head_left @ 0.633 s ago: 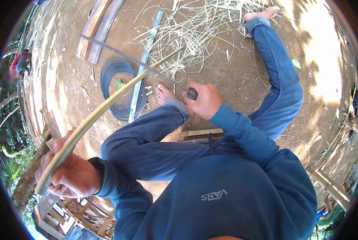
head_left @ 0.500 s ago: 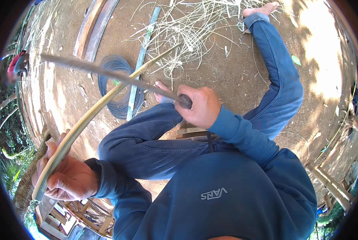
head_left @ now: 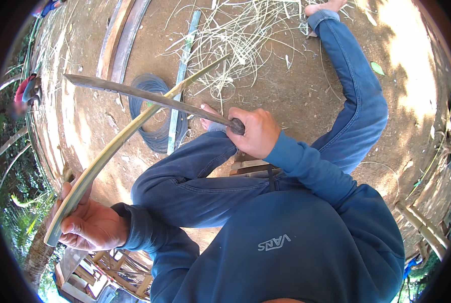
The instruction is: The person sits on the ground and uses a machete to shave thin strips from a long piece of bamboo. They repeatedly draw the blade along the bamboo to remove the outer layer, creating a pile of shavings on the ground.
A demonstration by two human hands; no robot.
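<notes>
A long, pale yellow-green bamboo strip [head_left: 119, 143] slants from the lower left up to the ground ahead. Its near end lies in my left hand [head_left: 97, 226], thumb on one side and fingers curled round the other. My right hand [head_left: 258, 134] is closed around the dark handle of a machete [head_left: 125, 92], above my bent knee. The long brown-grey blade points to the left and crosses over the strip around its middle. Whether blade and strip touch there, I cannot tell.
Bamboo shavings [head_left: 243, 38] lie heaped on the dirt ahead. A dark coil [head_left: 155, 139], a greenish bamboo slat [head_left: 186, 58] and long boards [head_left: 118, 43] rest nearby. My outstretched leg [head_left: 354, 96] is at right. Another person [head_left: 27, 96] bends over at far left.
The machete, smeared by motion before, now shows sharply, its tip slightly farther right and lower. The whole scene has shifted a little. Both hands keep their hold.
</notes>
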